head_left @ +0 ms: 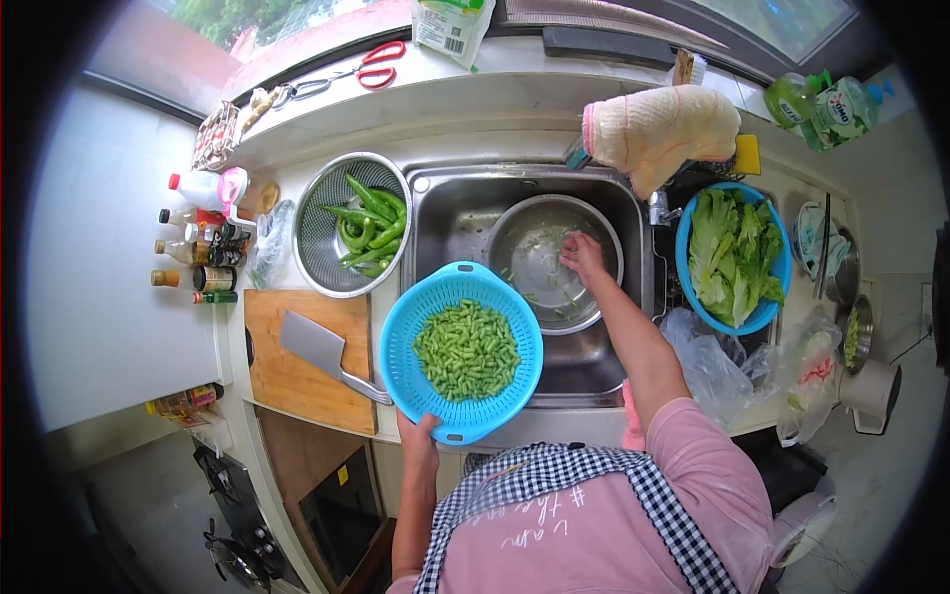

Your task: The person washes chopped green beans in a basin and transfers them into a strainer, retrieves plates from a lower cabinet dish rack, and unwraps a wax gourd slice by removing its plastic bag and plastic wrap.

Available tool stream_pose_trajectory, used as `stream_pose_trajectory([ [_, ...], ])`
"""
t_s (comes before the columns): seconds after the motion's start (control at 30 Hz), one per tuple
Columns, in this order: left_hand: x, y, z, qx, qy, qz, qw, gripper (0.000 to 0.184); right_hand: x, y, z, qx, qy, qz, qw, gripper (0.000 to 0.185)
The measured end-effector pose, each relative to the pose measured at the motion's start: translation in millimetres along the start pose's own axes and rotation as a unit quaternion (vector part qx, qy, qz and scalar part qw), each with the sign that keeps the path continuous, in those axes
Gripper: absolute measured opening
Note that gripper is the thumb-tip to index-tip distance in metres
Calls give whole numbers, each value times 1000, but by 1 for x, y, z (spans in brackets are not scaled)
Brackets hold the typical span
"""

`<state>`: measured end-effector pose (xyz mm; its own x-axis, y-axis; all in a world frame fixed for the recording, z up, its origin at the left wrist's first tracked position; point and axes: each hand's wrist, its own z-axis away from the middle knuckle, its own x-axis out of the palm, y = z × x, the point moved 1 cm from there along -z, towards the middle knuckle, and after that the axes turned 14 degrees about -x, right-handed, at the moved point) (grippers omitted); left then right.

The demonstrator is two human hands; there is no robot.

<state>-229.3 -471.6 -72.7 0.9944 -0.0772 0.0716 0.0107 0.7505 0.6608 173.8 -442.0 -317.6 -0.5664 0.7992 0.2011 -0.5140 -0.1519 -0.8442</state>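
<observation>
A blue plastic colander [394, 342] full of cut green bean pieces [465, 351] is held over the sink's left front edge. My left hand [421, 434] grips its near rim, fingers closed around it. Inside the sink stands a round stainless steel basin [554, 309] holding some water and a few loose bean pieces. My right hand [584, 255] reaches into this basin at its right side, with the fingers bent and slightly apart. Nothing can be made out between them.
Left of the sink are a perforated metal bowl [309, 259] of green peppers, a wooden cutting board [272, 371] and a cleaver [313, 340] on it. To the right stands a blue basket [785, 272] of lettuce beside plastic bags [708, 361]. A towel [663, 129] hangs over the faucet.
</observation>
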Motion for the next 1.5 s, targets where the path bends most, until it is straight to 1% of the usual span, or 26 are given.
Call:
stream_pose_trajectory([
  [0.07, -2, -1, 0, -1, 4, 1, 1000, 60, 14, 6, -9, -6, -31, 0, 999, 39],
  [0.17, -3, 0, 0, -6, 10, 1, 1000, 61, 44, -8, 4, 60, -37, -30, 997, 38],
  [0.2, -2, 1, 2, -5, 10, 3, 1000, 62, 52, -8, 6, 63, -50, -64, 995, 38],
  [0.3, 1, 5, 1, -14, 10, 4, 1000, 65, 66, 8, -3, 148, -108, -192, 964, 35],
  [0.33, 0, 6, 2, -20, 10, 3, 1000, 66, 69, 10, -2, 149, -101, -214, 960, 34],
  [0.43, 1, 6, 0, -12, 12, -5, 1000, 65, 63, 7, 5, 129, -135, -228, 955, 26],
  [0.47, 2, 5, -1, -10, 12, -4, 1000, 65, 60, 4, 9, 81, -109, -128, 982, 23],
  [0.5, 2, 5, -2, -7, 13, -4, 1000, 65, 58, -2, 15, 31, -83, -26, 996, 21],
  [0.53, 3, 4, -3, -4, 13, -2, 1000, 65, 57, -8, 21, -20, -55, 76, 995, 19],
  [0.57, 3, 2, -3, -7, 12, -6, 1000, 66, 55, -13, 32, -85, -61, 77, 992, 18],
  [0.63, 4, 0, -8, -11, 8, -14, 1000, 68, 70, -63, 83, -217, -72, 76, 971, 15],
  [0.7, 6, -7, -14, -5, 0, -8, 1000, 68, 91, -114, 152, -278, -95, 91, 952, 13],
  [0.77, 11, -6, -14, -10, -2, -10, 1000, 67, 102, -117, 198, -364, -160, 117, 910, 12],
  [0.83, 24, 3, -8, -23, 2, -18, 1000, 64, 113, -111, 223, -446, -295, 204, 820, 19],
  [0.93, 25, 3, -8, -23, 4, -13, 1000, 67, 111, -119, 238, -498, -329, 296, 746, 23],
  [1.0, 22, 1, -9, -21, -3, -3, 1000, 66, 97, -139, 221, -420, -295, 266, 816, 20],
  [1.07, 10, -5, -13, -16, -20, 3, 1000, 61, 76, -138, 182, -384, -173, 248, 873, 19],
  [1.13, 5, -2, -8, -3, -14, 9, 1000, 60, 41, -115, 116, -362, -121, 355, 854, 20],
  [1.2, 5, 4, 0, 2, -7, 15, 1000, 60, 9, -71, 58, -431, -85, 461, 771, 19],
  [1.3, -1, 2, 1, 10, 2, 7, 1000, 60, 6, -43, 30, -462, -155, 457, 744, 21],
  [1.4, 2, 6, 4, 3, 10, 15, 1000, 59, 9, -21, 9, -322, -278, 519, 741, 22],
  [1.5, -1, 5, 3, 3, 11, 17, 1000, 58, 14, -38, 0, -280, -342, 534, 721, 18],
])
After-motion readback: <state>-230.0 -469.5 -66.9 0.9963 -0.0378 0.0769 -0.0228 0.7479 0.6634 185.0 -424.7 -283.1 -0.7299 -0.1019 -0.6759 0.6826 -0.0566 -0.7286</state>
